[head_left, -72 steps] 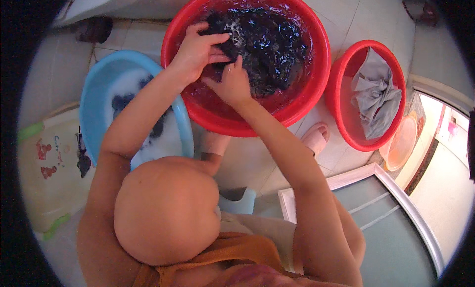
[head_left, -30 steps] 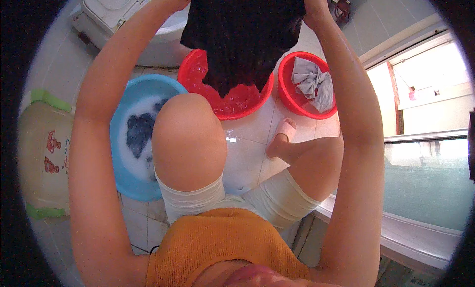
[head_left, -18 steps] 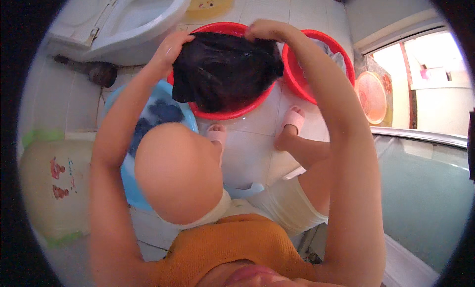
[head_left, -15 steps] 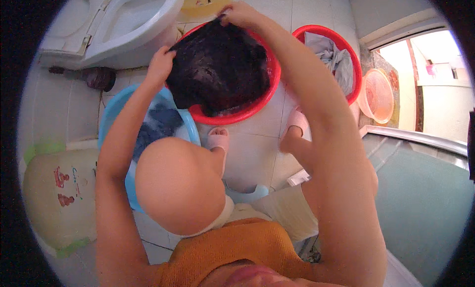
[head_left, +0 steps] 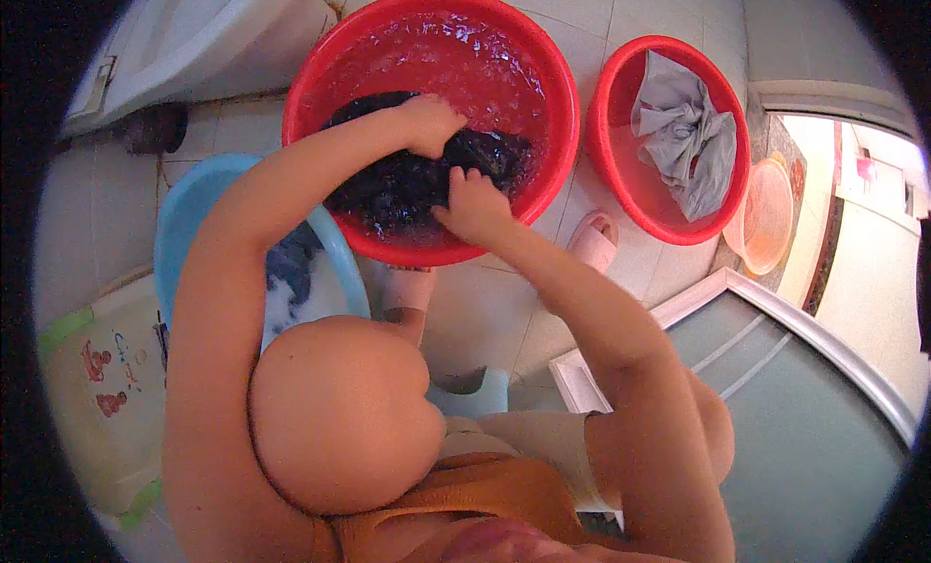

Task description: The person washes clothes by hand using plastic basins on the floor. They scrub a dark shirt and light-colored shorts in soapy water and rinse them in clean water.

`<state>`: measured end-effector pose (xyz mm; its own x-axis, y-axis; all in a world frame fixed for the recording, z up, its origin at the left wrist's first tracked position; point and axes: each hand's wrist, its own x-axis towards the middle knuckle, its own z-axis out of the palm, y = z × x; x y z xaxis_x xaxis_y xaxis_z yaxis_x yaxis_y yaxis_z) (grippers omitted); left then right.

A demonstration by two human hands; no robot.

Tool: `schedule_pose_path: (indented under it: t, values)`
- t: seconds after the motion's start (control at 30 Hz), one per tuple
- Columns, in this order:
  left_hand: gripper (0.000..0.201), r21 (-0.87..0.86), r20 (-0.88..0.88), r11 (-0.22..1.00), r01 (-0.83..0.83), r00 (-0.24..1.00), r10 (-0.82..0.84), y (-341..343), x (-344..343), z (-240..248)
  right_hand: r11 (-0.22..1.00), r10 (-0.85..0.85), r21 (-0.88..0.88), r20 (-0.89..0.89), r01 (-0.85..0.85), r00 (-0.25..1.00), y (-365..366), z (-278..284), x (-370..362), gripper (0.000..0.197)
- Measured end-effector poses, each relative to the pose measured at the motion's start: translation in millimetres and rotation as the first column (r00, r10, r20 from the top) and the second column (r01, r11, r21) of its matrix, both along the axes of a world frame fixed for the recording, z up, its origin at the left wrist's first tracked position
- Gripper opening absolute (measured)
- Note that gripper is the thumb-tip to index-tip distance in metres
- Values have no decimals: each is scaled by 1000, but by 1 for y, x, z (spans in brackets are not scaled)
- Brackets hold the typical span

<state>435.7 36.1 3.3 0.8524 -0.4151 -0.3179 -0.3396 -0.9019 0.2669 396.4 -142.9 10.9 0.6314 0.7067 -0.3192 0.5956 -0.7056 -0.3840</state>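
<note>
A soaked black garment (head_left: 388, 190) lies bunched in the water of a large red basin (head_left: 567, 107). My left hand (head_left: 432, 125) is closed on its upper edge, toward the middle of the basin. Lower and to the right, my right hand (head_left: 477, 206) has its curled fingers on the same wet cloth, close to the near rim. The two hands are a short way apart. Part of the garment is under water, and my left forearm covers some of it.
At left, a blue basin (head_left: 184, 209) holds dark clothes in sudsy water. Grey cloth (head_left: 684, 127) lies in a smaller red basin (head_left: 601, 160) at right. Beyond it leans a pink basket (head_left: 761, 219). A toilet (head_left: 204, 39) stands far left; a framed glass door (head_left: 795, 408) is near right.
The black garment, held spread out above the basin before, is now lowered and bunched in the water. Both hands have come down and closer together, the right one much nearer me. The view has shifted.
</note>
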Motion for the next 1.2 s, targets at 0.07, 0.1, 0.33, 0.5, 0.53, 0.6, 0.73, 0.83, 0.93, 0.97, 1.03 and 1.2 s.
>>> schedule_pose_path:
  t: [0.07, 0.1, 0.33, 0.5, 0.53, 0.6, 0.73, 0.83, 0.93, 0.97, 1.03, 1.2]
  values:
    - [39, 16, -324, 989, -144, 935, 142, -11, 13, 2, 999, 28, -33, 66, -26, 997, -8, -15, -5, 28]
    - [34, -226, -363, 914, -336, 900, 242, 13, 10, -16, 997, 67, -33, 126, -63, 990, -7, -18, -12, 28]
    - [42, -268, -218, 563, -782, 618, 755, 70, -76, -55, 877, 319, -247, -343, -413, 883, 5, -1, 14, 33]
    - [29, -388, -7, 597, -702, 651, 759, 29, -78, 27, 907, 97, 378, 242, -186, 965, 28, 15, 62, 33]
    - [27, -456, 66, 656, -601, 712, 699, 23, -71, 35, 915, 133, 361, 157, -182, 979, 31, 4, 64, 37]
    - [27, -525, 38, 671, -524, 773, 633, 9, -65, 51, 924, 162, 338, 85, -181, 983, 31, -22, 67, 41]
    - [33, -622, -133, 620, -478, 845, 517, 3, -71, 74, 916, 308, 320, -179, -241, 934, 12, -30, 65, 44]
    - [34, -624, -351, 548, -557, 827, 440, 22, -87, 80, 875, 414, 305, -66, -376, 908, -18, 6, 72, 43]
    - [37, -589, -501, 635, -500, 842, 198, 31, -94, 99, 829, 507, 269, 10, -490, 862, -40, 43, 84, 42]
    - [37, -594, -499, 631, -500, 843, 198, 34, -92, 103, 819, 526, 276, -8, -504, 850, -41, 55, 89, 41]
    - [38, -776, -393, 483, -406, 910, 134, 41, -96, 110, 795, 586, 186, 10, -577, 810, -29, 82, 101, 38]
    - [32, -786, -509, 84, -612, 719, 474, 95, -91, 63, 931, 362, 91, -333, -352, 871, 18, 68, 156, 34]
